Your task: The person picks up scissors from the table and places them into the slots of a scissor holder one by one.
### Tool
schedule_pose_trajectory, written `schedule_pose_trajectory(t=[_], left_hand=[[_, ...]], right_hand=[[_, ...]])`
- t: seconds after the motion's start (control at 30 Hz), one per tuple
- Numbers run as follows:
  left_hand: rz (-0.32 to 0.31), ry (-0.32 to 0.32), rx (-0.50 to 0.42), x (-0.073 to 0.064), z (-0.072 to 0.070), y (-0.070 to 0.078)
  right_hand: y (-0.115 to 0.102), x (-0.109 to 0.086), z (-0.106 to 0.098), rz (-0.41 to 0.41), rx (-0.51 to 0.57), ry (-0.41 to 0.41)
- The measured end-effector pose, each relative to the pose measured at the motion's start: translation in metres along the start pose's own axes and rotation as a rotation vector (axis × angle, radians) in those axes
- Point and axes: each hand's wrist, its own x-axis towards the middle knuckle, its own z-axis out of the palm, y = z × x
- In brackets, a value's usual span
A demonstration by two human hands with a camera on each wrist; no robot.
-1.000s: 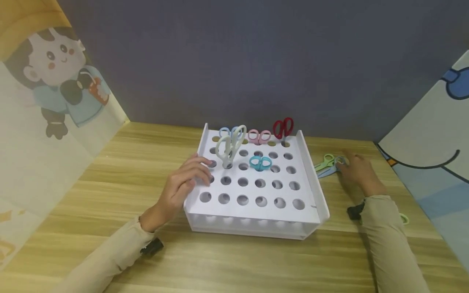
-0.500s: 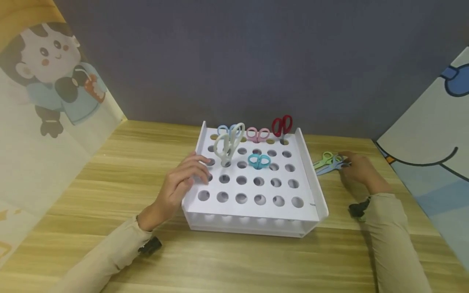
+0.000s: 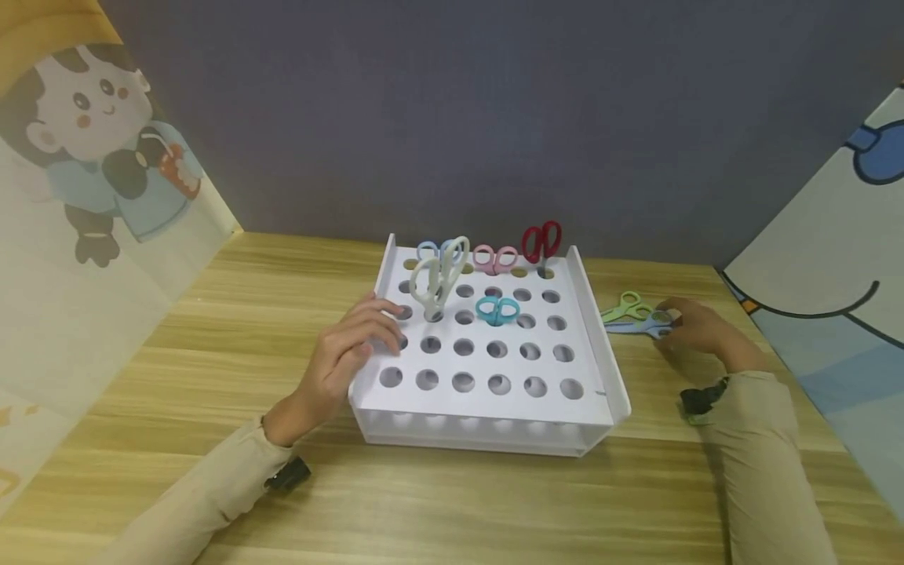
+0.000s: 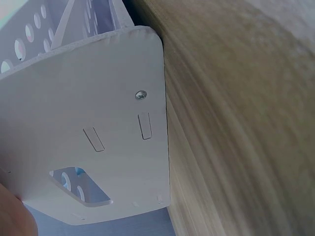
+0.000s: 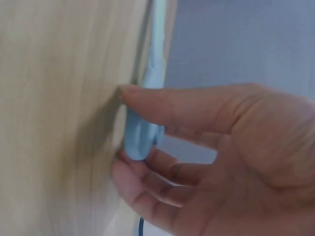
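A white holed rack (image 3: 487,400) stands on the table. My left hand (image 3: 346,345) holds its left side wall, fingers over the top edge and thumb outside. In the left wrist view that side wall (image 4: 98,128) fills much of the frame. To the right of the rack, my right hand (image 3: 699,329) pinches the handles of light-blue scissors (image 5: 140,132) between thumb and fingers, low over the wood. Green scissors (image 3: 631,302) lie right beside them, partly overlapped. White scissors (image 3: 438,282), teal scissors (image 3: 497,311), pink scissors (image 3: 494,259), red scissors (image 3: 541,242) and other blue scissors (image 3: 428,251) stand in the rack.
A grey panel (image 3: 452,118) rises behind the wooden table (image 3: 452,510). Printed walls flank it, one with a cartoon figure (image 3: 106,141) on the left. A bit of another green thing (image 3: 699,420) shows under the right wrist.
My right hand has closed on the light-blue scissors' handles and drawn slightly right and nearer. The scissors have turned to lie more level across the view. The left hand stays on the rack.
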Motion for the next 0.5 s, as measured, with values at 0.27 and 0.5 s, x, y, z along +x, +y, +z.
schedule_pose_trajectory(t=[0.27, 0.5], left_hand=[[-0.003, -0.001, -0.004, -0.001, 0.000, 0.000], [-0.003, -0.003, -0.007, 0.000, 0.000, 0.000]], right_hand=[[-0.001, -0.010, -0.010, 0.044, 0.107, -0.060], [-0.001, -0.012, -0.012, 0.029, 0.121, -0.065]])
